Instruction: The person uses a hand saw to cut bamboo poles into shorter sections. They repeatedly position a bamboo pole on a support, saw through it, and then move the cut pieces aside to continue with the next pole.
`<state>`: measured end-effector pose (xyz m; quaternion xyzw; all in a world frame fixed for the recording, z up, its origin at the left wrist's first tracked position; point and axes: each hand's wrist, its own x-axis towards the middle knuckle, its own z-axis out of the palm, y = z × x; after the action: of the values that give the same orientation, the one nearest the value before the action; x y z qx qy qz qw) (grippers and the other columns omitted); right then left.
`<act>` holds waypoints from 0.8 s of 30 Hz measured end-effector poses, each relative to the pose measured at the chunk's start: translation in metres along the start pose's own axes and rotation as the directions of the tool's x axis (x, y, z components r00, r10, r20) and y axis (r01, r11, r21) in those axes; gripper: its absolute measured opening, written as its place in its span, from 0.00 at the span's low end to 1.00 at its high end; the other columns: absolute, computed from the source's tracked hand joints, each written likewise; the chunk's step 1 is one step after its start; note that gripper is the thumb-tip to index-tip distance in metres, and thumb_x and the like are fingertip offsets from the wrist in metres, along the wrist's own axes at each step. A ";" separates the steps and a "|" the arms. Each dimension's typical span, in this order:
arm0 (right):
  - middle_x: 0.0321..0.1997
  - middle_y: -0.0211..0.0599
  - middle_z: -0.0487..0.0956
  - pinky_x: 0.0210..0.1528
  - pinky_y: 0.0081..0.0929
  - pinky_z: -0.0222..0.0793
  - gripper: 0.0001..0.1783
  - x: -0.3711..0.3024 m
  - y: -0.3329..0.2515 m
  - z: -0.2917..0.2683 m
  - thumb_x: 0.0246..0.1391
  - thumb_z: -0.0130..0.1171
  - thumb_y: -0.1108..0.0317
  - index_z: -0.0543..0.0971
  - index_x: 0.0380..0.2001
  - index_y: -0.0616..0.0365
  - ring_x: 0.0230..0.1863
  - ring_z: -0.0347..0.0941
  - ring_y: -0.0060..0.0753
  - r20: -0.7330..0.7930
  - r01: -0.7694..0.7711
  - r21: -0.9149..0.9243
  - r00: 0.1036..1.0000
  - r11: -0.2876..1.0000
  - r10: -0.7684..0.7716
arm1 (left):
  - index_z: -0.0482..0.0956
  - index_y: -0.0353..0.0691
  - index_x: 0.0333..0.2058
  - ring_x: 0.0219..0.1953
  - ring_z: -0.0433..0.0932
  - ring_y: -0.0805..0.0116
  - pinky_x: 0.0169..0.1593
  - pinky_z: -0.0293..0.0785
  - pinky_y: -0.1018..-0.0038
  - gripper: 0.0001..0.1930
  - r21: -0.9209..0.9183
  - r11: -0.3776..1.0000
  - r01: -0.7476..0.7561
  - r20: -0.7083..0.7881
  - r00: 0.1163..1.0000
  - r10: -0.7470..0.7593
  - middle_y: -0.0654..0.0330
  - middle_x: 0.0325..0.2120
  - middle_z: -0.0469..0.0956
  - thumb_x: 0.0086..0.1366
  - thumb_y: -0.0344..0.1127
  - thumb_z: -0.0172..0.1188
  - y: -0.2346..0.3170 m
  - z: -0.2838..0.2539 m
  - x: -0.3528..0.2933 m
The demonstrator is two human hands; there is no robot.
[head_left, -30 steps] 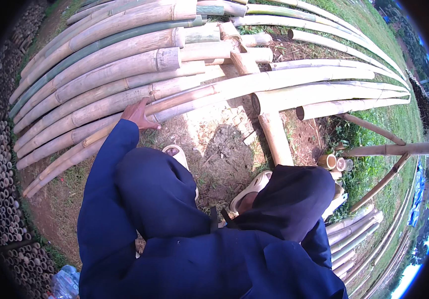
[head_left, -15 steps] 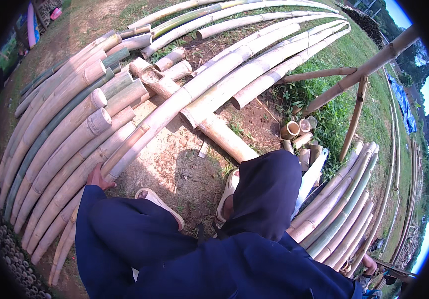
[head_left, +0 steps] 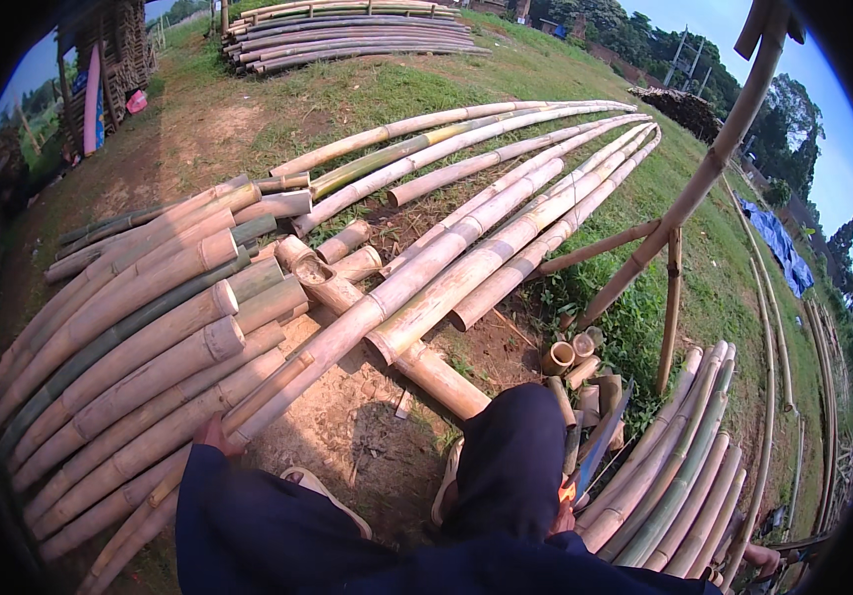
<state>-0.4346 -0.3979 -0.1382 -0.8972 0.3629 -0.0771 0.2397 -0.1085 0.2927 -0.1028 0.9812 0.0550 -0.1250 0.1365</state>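
Left hand against stacked bamboo poles.

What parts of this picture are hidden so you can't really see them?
- Left hand, head view: only the fingers show on a bamboo pole; the blue sleeve covers the rest.
- Right hand, head view: at the dark lower rim, mostly cut off, grip unclear.
- Long blade beside the knee: its handle end is hidden behind the leg.
- Far stack of poles: too small to count.

bare dirt open, bamboo poles crowding left
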 end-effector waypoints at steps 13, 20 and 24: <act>0.20 0.35 0.76 0.23 0.25 0.68 0.17 0.007 -0.190 -0.236 0.63 0.64 0.58 0.75 0.35 0.64 0.19 0.72 0.28 -0.231 0.466 0.610 0.878 0.640 -0.419 | 0.70 0.35 0.62 0.55 0.80 0.41 0.59 0.75 0.55 0.52 0.018 1.000 -0.020 0.012 1.000 0.019 0.39 0.51 0.81 0.38 0.46 0.84 0.004 -0.001 -0.002; 0.25 0.31 0.80 0.29 0.20 0.67 0.20 -0.005 -0.283 -0.158 0.61 0.70 0.58 0.82 0.42 0.68 0.24 0.72 0.18 0.396 0.190 0.544 0.800 0.817 -0.450 | 0.69 0.38 0.64 0.56 0.79 0.42 0.60 0.75 0.55 0.53 0.013 0.999 0.035 -0.011 0.999 -0.035 0.41 0.52 0.81 0.37 0.45 0.84 0.014 -0.007 -0.010; 0.24 0.33 0.79 0.29 0.24 0.68 0.12 -0.009 -0.298 -0.098 0.59 0.71 0.66 0.82 0.36 0.64 0.23 0.72 0.22 0.348 0.338 0.587 0.715 0.735 -0.606 | 0.69 0.41 0.65 0.58 0.78 0.42 0.62 0.74 0.56 0.53 -0.011 0.998 0.066 0.044 0.997 -0.066 0.42 0.54 0.80 0.38 0.44 0.84 0.015 -0.010 -0.008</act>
<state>-0.2889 -0.2432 0.0929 -0.8571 0.0025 0.0189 0.5149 -0.1116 0.2808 -0.0880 0.9750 0.0851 -0.1504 0.1397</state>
